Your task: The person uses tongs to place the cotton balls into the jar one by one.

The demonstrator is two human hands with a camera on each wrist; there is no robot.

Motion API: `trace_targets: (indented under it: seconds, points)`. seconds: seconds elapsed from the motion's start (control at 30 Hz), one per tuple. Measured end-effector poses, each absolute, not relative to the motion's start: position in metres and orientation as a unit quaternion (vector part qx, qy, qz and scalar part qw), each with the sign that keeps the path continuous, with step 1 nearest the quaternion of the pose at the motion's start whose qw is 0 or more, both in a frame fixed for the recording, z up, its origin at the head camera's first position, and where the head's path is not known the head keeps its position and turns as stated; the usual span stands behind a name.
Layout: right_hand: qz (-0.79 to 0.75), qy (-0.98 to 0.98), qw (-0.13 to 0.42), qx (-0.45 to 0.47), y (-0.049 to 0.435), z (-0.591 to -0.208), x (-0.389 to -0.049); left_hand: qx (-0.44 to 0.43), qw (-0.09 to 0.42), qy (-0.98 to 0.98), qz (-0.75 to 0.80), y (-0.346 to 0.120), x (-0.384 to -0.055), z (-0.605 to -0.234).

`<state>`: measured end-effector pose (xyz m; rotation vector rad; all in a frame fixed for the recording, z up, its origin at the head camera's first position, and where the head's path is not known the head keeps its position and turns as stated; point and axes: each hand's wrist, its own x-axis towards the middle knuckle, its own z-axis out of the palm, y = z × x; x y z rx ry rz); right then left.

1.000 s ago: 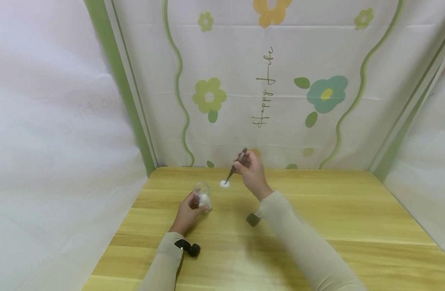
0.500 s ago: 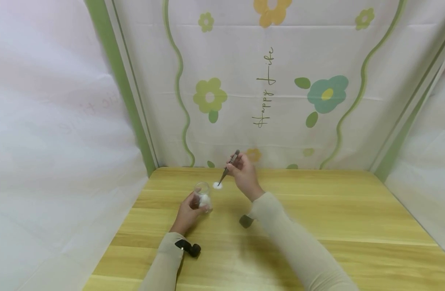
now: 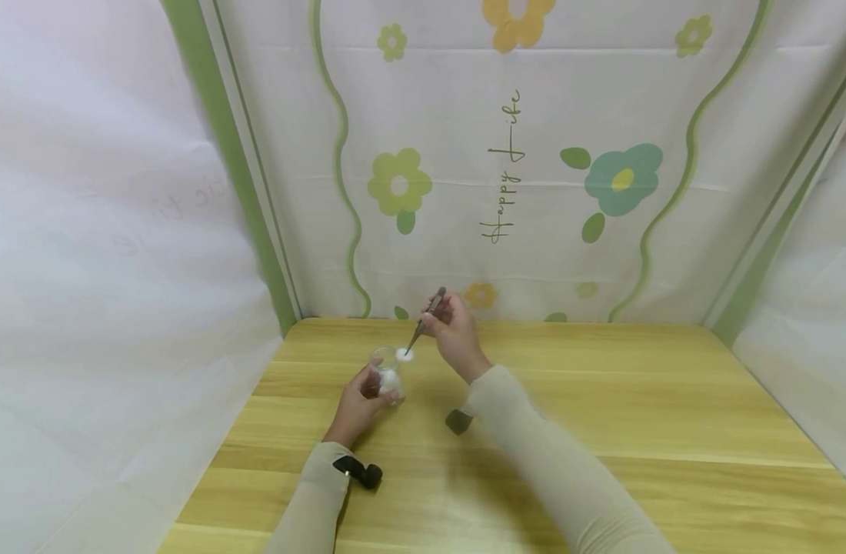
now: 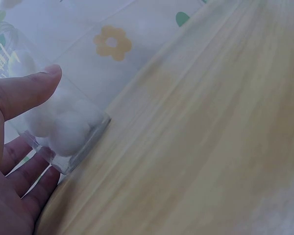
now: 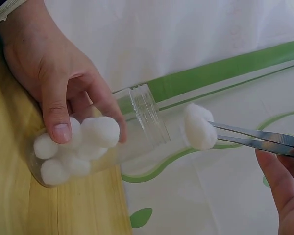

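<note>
My left hand (image 3: 357, 406) grips a clear glass jar (image 5: 147, 127), with the thumb on one side and fingers on the other. Several white cotton balls (image 4: 68, 129) lie in the lower part of the jar, and its threaded mouth has no lid on. The jar's base meets the wooden table in the left wrist view. Between thumb and fingers my right hand (image 3: 456, 338) pinches metal tweezers (image 5: 259, 139). Their tips hold one cotton ball (image 5: 200, 127), which hangs just outside the jar's mouth, apart from the rim.
The wooden table (image 3: 603, 415) extends to the right and toward me. Behind it hangs a white curtain (image 3: 451, 115) with printed flowers, and another white curtain (image 3: 104, 269) borders the left side. A black wrist camera (image 3: 370, 475) sits on the left sleeve.
My right hand has moved left, carrying the tweezers and their cotton ball up to the jar's mouth. The left hand and the jar have stayed in place.
</note>
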<state>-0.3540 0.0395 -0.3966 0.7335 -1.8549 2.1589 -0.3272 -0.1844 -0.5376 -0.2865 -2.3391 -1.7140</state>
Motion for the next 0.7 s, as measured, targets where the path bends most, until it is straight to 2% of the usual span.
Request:
trace_targets:
  seconds: [0.7]
  points:
    - [0.724, -0.633, 0.101, 0.257, 0.019, -0.402, -0.357, -0.078, 0.113, -0.806, -0.576, -0.184, -0.327, -0.536]
